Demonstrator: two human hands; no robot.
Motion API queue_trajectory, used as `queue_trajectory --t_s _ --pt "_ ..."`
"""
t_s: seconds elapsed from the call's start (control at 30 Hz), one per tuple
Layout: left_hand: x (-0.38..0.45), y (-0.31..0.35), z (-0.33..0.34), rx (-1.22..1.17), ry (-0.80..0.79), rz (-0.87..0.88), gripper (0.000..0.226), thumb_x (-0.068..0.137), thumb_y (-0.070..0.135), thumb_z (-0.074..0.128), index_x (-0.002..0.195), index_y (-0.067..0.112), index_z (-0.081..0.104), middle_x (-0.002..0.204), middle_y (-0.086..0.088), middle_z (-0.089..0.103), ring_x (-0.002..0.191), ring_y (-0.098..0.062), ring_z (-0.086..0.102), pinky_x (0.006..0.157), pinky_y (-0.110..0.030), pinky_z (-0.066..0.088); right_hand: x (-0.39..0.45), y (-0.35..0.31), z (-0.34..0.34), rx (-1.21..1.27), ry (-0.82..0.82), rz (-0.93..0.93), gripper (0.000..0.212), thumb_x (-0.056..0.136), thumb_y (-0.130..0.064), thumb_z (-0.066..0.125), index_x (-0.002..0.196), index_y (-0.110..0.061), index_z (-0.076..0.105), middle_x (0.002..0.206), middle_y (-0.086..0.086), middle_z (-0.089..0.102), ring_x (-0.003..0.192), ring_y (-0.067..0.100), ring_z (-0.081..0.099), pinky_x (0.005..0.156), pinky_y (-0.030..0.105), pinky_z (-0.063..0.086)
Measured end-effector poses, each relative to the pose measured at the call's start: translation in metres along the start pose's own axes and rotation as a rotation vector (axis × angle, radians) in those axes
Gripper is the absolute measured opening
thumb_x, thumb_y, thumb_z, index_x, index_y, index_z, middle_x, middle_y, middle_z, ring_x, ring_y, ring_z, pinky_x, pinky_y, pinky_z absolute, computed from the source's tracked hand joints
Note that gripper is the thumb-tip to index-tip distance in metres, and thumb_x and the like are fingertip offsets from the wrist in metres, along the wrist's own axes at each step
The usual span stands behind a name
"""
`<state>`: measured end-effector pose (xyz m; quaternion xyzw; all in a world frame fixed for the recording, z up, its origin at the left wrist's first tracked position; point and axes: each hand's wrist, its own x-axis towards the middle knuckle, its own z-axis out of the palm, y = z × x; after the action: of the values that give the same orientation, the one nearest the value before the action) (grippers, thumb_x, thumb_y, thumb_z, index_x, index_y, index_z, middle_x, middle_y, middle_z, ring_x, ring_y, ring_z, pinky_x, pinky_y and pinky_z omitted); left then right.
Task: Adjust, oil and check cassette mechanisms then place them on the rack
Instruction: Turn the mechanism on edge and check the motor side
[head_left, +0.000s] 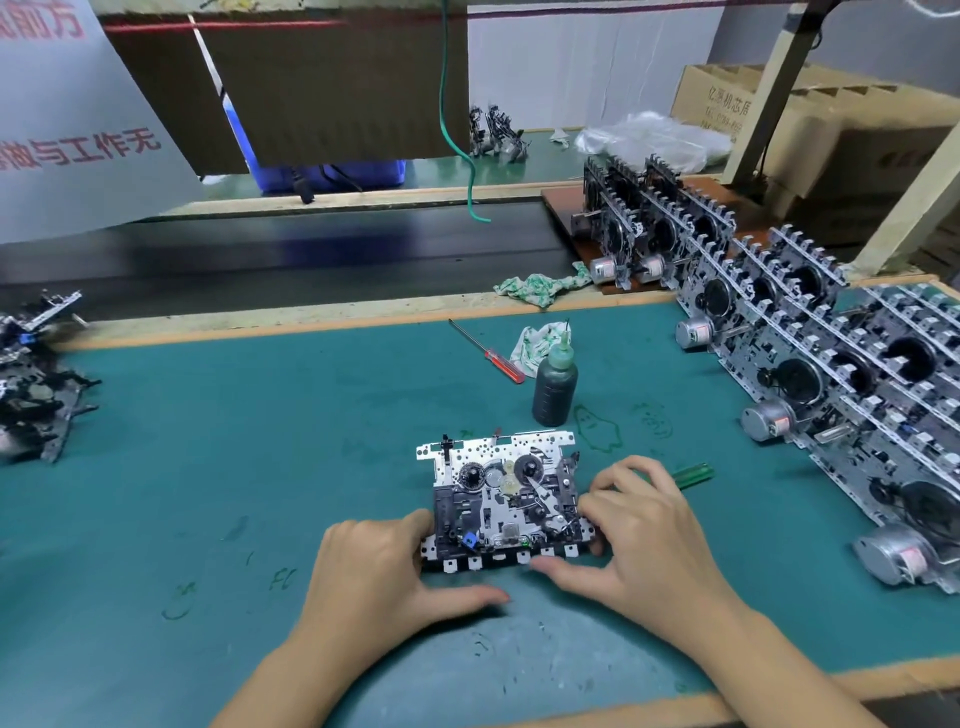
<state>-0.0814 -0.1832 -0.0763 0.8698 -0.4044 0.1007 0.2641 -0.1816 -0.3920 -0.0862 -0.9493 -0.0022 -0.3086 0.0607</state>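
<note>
Two hands, left (384, 561) & right (644, 540), pinch cassette mech (506, 501) edges; flat metal plate, black gears up.

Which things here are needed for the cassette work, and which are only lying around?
For the job:
cassette mechanism, held by left hand and right hand
oil bottle
red screwdriver
green tool
racked mechanisms

Lying about:
patterned rags
cardboard box
plastic bag

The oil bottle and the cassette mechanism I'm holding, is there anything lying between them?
No. In the head view, only bare green mat separates the oil bottle from the cassette mechanism; the red-handled screwdriver lies beyond the bottle.
</note>
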Motion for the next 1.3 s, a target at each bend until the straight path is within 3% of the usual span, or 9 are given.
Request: queue_trajectory --t_s 0.17,0.3,0.6,0.7,0.87,0.93,1.03,1.13,1.3 --pt "0.001 -0.002 0.001 0.026 -0.002 -0.03 0.06 0.052 0.085 0.047 0.049 0.029 0.029 0.032 -0.002 0.041 0.031 -0.02 0.041 0.034 -0.02 0.034 0.0 0.004 -0.003 0.044 -0.053 -0.045 0.058 0.076 -0.066 0.05 0.052 -0.014 0.049 0.06 -0.003 0.053 0.068 0.016 0.048 0.076 0.024 0.036" --pt "-0.002 -0.005 0.001 -0.005 -0.019 -0.042 0.063 0.051 0.088 0.048 0.05 0.026 0.035 0.033 -0.001 0.041 0.033 -0.022 0.043 0.035 -0.026 0.039 0.0 0.001 -0.004 0.023 -0.047 -0.059 0.057 0.076 -0.064 0.051 0.052 -0.013 0.05 0.058 -0.004 0.054 0.065 0.016 0.049 0.079 0.027 0.037" --pt "-0.004 -0.003 0.0 -0.036 -0.013 0.011 0.06 0.051 0.085 0.052 0.056 0.037 0.016 0.034 0.002 0.04 0.033 -0.015 0.041 0.036 -0.02 0.032 -0.001 -0.008 -0.001 -0.026 0.026 0.065 0.061 0.067 -0.068 0.055 0.047 -0.01 0.05 0.052 -0.001 0.053 0.056 0.02 0.052 0.075 0.027 0.036" --pt "-0.002 -0.002 0.0 -0.025 -0.006 -0.005 0.053 0.052 0.085 0.05 0.054 0.038 0.027 0.036 0.001 0.045 0.034 -0.014 0.045 0.037 -0.02 0.029 -0.001 0.0 -0.003 0.075 -0.013 0.006 0.058 0.07 -0.064 0.059 0.048 -0.011 0.048 0.054 -0.002 0.052 0.059 0.019 0.051 0.073 0.028 0.038" --pt "-0.002 -0.002 0.0 -0.044 0.017 0.005 0.06 0.051 0.083 0.052 0.058 0.039 0.013 0.037 -0.001 0.046 0.034 -0.016 0.044 0.038 -0.02 0.033 -0.002 0.002 -0.004 0.065 -0.032 -0.042 0.052 0.074 -0.058 0.058 0.051 -0.012 0.05 0.054 -0.004 0.052 0.062 0.018 0.051 0.077 0.029 0.039" --pt "-0.003 -0.001 -0.002 -0.054 -0.004 0.01 0.057 0.052 0.083 0.052 0.054 0.037 0.018 0.035 0.0 0.044 0.033 -0.015 0.043 0.037 -0.019 0.031 -0.002 0.002 -0.004 0.069 -0.029 -0.02 0.053 0.071 -0.062 0.059 0.052 -0.013 0.049 0.056 -0.004 0.052 0.063 0.018 0.05 0.079 0.029 0.038" --pt "-0.005 -0.002 -0.003 -0.032 -0.049 0.078 0.057 0.058 0.082 0.051 0.049 0.026 0.044 0.032 0.005 0.039 0.03 -0.012 0.041 0.033 -0.018 0.031 -0.001 -0.001 -0.005 0.031 -0.004 0.043 0.058 0.065 -0.069 0.057 0.05 -0.013 0.051 0.056 -0.004 0.054 0.061 0.016 0.049 0.078 0.026 0.037" --pt "-0.005 -0.003 -0.002 -0.014 -0.048 0.084 0.063 0.063 0.081 0.047 0.047 0.021 0.049 0.032 0.006 0.038 0.029 -0.011 0.039 0.03 -0.02 0.031 -0.001 -0.001 -0.005 0.037 -0.028 0.059 0.057 0.065 -0.067 0.058 0.05 -0.013 0.051 0.056 -0.004 0.055 0.062 0.015 0.049 0.079 0.027 0.038" --pt "-0.004 -0.003 -0.003 -0.028 -0.049 0.034 0.05 0.058 0.076 0.053 0.051 0.027 0.052 0.034 0.003 0.042 0.035 -0.016 0.043 0.033 -0.02 0.028 0.0 0.001 -0.009 0.086 -0.125 -0.006 0.053 0.075 -0.059 0.056 0.055 -0.01 0.052 0.06 -0.002 0.053 0.063 0.018 0.051 0.076 0.027 0.037"
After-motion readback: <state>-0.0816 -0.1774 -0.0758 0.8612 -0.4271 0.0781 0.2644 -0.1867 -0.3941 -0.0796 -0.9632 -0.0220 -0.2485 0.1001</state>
